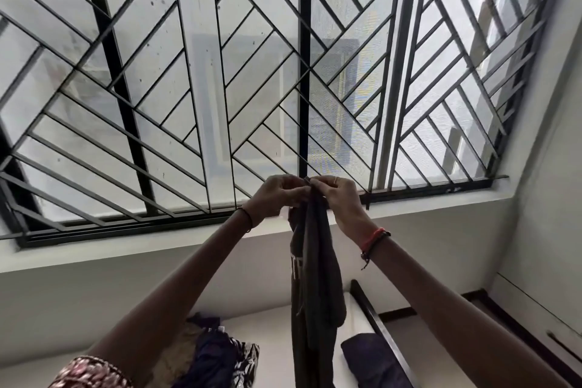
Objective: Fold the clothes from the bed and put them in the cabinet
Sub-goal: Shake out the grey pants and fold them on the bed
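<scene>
Soft, dark grey fabric is what you are dealing with: the garment (315, 287) is hanging limp and folded lengthwise from your raised hands in front of the barred window (220, 72), its lower end trailing out of view over the bed (277, 353). Judging by the drape, it is light and floppy, with no stiffness to help you, so it will be collapsing wherever you are not supporting it.

Going left to right: a pile of unfolded clothes (217, 353) is lying on the bed at lower left. Your left hand (277, 195) is closing its grip on the garment's top edge, fingers curled in a pinch. The cloth is dropping straight down between your hands. Your right hand (337, 195) is pinching that same top edge, touching the left hand. Further right, a dark folded piece (371, 359) is resting on the bed.

For the next fold, you are probably better off taking the top corners or shoulder seams, hands well apart, so the cloth is spreading flat.
</scene>
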Tool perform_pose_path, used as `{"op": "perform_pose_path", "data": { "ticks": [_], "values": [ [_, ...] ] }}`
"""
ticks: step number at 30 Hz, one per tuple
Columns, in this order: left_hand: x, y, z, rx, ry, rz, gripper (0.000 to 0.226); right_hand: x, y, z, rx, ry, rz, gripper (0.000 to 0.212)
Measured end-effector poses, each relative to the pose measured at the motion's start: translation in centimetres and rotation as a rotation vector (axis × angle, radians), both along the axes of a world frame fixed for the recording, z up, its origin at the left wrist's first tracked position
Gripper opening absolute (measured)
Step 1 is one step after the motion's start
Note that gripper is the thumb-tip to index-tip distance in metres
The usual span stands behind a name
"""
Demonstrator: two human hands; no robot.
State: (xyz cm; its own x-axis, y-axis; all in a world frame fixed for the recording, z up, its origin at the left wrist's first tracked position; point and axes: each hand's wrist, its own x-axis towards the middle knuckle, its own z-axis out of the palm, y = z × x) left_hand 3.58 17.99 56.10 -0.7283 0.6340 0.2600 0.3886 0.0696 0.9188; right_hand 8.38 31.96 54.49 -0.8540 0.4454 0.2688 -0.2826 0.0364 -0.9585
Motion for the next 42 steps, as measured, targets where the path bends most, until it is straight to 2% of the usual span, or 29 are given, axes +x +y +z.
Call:
{"op": "perform_pose_path", "data": {
  "ticks": [2, 6, 7, 10, 12, 14, 16, 18, 23, 25, 27, 30, 33, 35, 37, 39, 42],
  "values": [
    [-0.3, 0.3, 0.3, 0.022, 0.083, 0.055, 0.009, 0.4, -0.2, 0.4, -0.026, 0.019, 0.04, 0.011],
    [-1.2, 1.0, 0.8, 0.045, 0.308, 0.191, 0.033, 1.2, 0.0, 1.5, -0.184, 0.084, 0.182, 0.013],
    [-1.3, 1.0, 1.0, 0.031, 0.352, 0.173, 0.032, 1.3, 0.1, 1.8, -0.215, 0.099, 0.217, 0.013],
    [-0.9, 1.4, 1.6, -0.007, 0.309, 0.063, 0.004, 1.7, 0.5, 2.3, -0.244, 0.13, 0.262, 0.017],
    [-0.8, 1.8, 2.1, -0.023, 0.342, 0.067, 0.019, 1.9, 0.9, 2.2, -0.238, 0.143, 0.272, 0.018],
    [-0.9, 1.8, 2.9, -0.039, 0.408, 0.064, 0.019, 2.1, 1.3, 1.6, -0.21, 0.167, 0.293, 0.017],
    [-0.9, 1.7, 3.9, -0.041, 0.464, 0.045, 0.013, 2.3, 1.7, 0.5, -0.127, 0.18, 0.319, 0.018],
    [-0.9, 1.5, 5.2, -0.05, 0.519, 0.021, 0.009, 2.3, 1.9, -0.8, 0.041, 0.155, 0.335, 0.024],
    [-1.0, 0.9, 8.5, -0.087, 0.674, 0.003, 0.013, 2.0, 2.3, -3.7, 0.453, 0.069, 0.223, 0.039],
    [-1.3, 0.4, 9.3, -0.093, 0.681, 0.006, 0.013, 1.9, 2.7, -4.4, 0.517, 0.055, 0.178, 0.034],
    [-1.7, -0.2, 9.7, -0.083, 0.686, 0.019, 0.011, 1.6, 3.1, -5.2, 0.485, 0.055, 0.138, 0.028],
    [-2.3, -1.1, 10.1, -0.048, 0.679, 0.082, 0.01, 1.8, 3.6, -6.2, 0.502, 0.101, 0.035, 0.053],
    [-3.2, -2.0, 10.7, 0.014, 0.66, 0.175, 0.014, 2.3, 3.8, -7.0, 0.696, 0.201, -0.103, 0.071],
    [-3.6, -2.5, 11.1, 0.056, 0.629, 0.211, 0.012, 2.2, 4.2, -8.2, 0.896, 0.28, -0.18, 0.068],
    [-3.7, -2.7, 11.6, 0.087, 0.614, 0.222, 0.017, 2.1, 4.4, -9.2, 1.007, 0.26, -0.185, 0.052],
    [-3.8, -2.9, 12.1, 0.1, 0.614, 0.236, 0.016, 2.4, 4.2, -9.5, 1.041, 0.148, -0.12, 0.027],
    [-4.1, -3.0, 12.9, 0.113, 0.609, 0.261, 0.016, 2.0, 4.1, -10.9, 0.956, 0.109, -0.111, 0.022]
  ]
}}
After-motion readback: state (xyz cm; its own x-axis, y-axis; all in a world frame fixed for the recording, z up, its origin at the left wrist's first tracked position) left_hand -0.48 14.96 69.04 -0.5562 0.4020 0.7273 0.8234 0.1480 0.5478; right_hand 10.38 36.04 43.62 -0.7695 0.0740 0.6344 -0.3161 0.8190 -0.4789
